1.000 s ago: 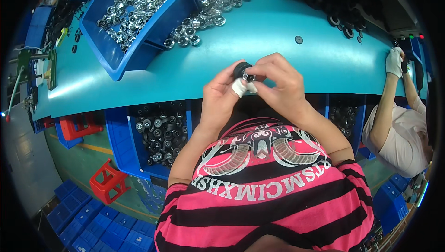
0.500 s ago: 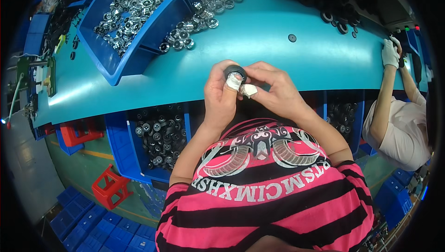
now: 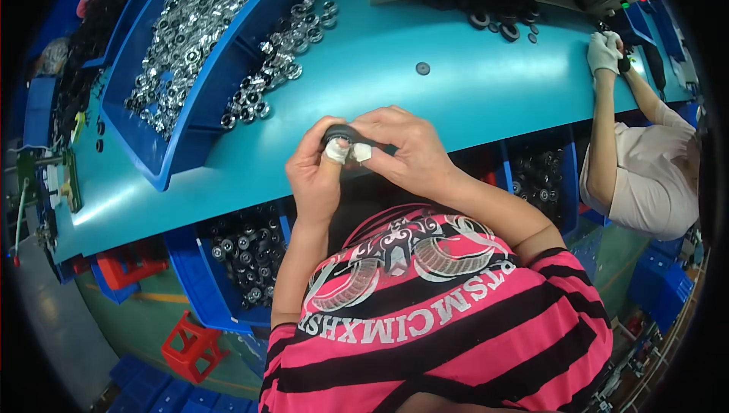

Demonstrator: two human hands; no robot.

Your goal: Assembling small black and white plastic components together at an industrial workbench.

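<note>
Just past the near edge of the turquoise table, both my hands hold a small black rubber tyre (image 3: 341, 132) with a wheel hub partly showing in it. My left hand (image 3: 311, 177) grips its left side, the white-wrapped thumb pressing on the near face. My right hand (image 3: 414, 151) pinches the tyre's right side, its thumb also wrapped in white. The fingers hide much of the hub, so I cannot tell how far it sits inside the tyre. A flat black disc (image 3: 423, 69) lies on the table beyond my hands.
A blue bin (image 3: 199, 118) of shiny chrome hubs stands on the table (image 3: 364, 82) at left, with loose hubs (image 3: 277, 69) beside it. Black tyres (image 3: 510, 31) are heaped far right. Below the edge sit bins of finished-looking wheels (image 3: 250, 257). A white-gloved co-worker (image 3: 638, 162) works at right.
The view has turned and shifted, so the table tilts more in it. My hands still hold the tyre, which now looks more drawn out toward my right hand.
</note>
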